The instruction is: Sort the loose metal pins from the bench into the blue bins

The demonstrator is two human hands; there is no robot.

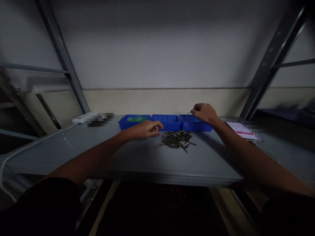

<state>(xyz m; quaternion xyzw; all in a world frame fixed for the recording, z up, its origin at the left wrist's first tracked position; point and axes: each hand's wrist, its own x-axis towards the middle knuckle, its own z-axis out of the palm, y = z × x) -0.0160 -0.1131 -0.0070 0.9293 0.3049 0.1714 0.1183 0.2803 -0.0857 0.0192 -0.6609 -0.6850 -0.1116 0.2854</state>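
Observation:
A heap of small, thin metal rods (175, 139), dark with some brassy parts, lies on the grey shelf; their exact kind cannot be made out. My left hand (145, 129) is at the heap's left edge, thumb and forefinger apart, with nothing visible between them. Above the right blue bin (198, 126), my right hand (204, 113) is closed in a pinch on a thin dark rod (189, 113) that sticks out to the left. The middle blue bin (166, 126) stands directly behind the heap. Green plastic (136, 118) lies in the left blue bin (124, 124), partly behind my left hand.
A white power strip (82, 118) with a cable lies at the left beside a blurred dark object (100, 120). To the right rests a tablet-like device (243, 130) with a lit screen. Metal uprights (61, 46) flank the shelf, and a wall rises behind the bins.

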